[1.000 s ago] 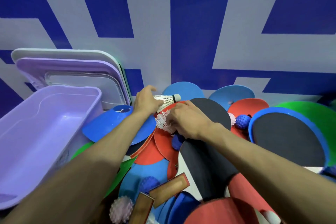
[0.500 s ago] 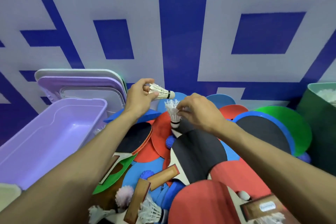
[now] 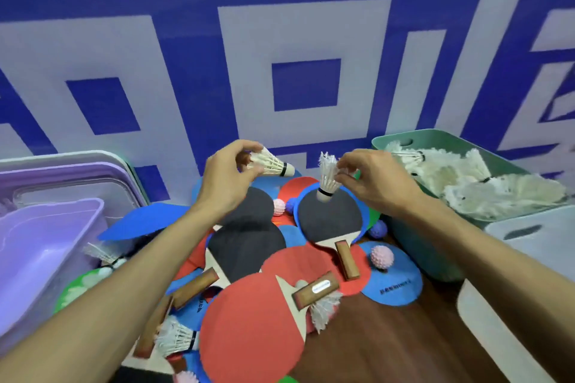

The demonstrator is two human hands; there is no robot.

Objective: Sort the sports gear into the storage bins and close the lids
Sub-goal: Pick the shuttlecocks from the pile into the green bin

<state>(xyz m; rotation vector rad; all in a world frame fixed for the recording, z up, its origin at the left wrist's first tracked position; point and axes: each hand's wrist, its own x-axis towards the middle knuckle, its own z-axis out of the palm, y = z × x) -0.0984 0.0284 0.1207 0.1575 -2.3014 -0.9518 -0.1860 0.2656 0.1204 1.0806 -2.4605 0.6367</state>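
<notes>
My left hand [image 3: 228, 179] pinches a white shuttlecock [image 3: 273, 163] by its feathers, cork pointing right. My right hand [image 3: 371, 182] pinches a second shuttlecock [image 3: 327, 179] by its feathers, cork hanging down. Both hover above a pile of table tennis paddles [image 3: 249, 246], red and black, mixed with blue discs. To the right stands a green bin [image 3: 413, 246] holding several white shuttlecocks [image 3: 497, 188]. An open purple bin [image 3: 40, 246] sits at the left, with its lid [image 3: 71, 177] leaning on the wall behind it.
Pink spiky balls [image 3: 382, 256] and blue spiky balls [image 3: 378, 229] lie among the paddles. Loose shuttlecocks [image 3: 175, 336] lie in the pile near its front. A white bin [image 3: 525, 277] stands at the right front. Brown floor [image 3: 389, 342] shows near me. A blue-and-white wall rises behind.
Both hands have lifted their shuttlecocks up off the pile and shifted to the right. The view has swung right, bringing the green bin of shuttlecocks and the white bin into sight.
</notes>
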